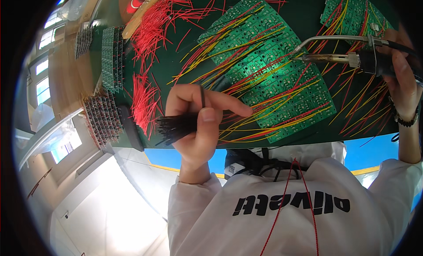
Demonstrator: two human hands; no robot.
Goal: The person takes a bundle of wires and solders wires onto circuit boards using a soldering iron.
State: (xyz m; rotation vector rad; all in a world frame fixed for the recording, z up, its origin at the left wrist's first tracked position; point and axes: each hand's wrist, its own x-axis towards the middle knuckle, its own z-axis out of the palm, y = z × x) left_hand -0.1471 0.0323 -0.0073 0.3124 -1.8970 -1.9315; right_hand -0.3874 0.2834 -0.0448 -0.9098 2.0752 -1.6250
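Note:
My left hand is closed round a thick bundle of short black wires. Its index finger stretches out over the near-left edge of a green circuit board panel, and one black wire sticks up between the fingers. Red, yellow and black wires trail leftward off the panel. On the right, my right hand grips a soldering iron with a bent metal feed tube fixed above it. Both tips point left at the middle of the panel; whether they touch it I cannot tell.
A second wired green panel lies at the far right. Loose red wires are heaped left of the main panel, beside a wooden strip. Stacked circuit boards stand along the left, with another stack nearer me.

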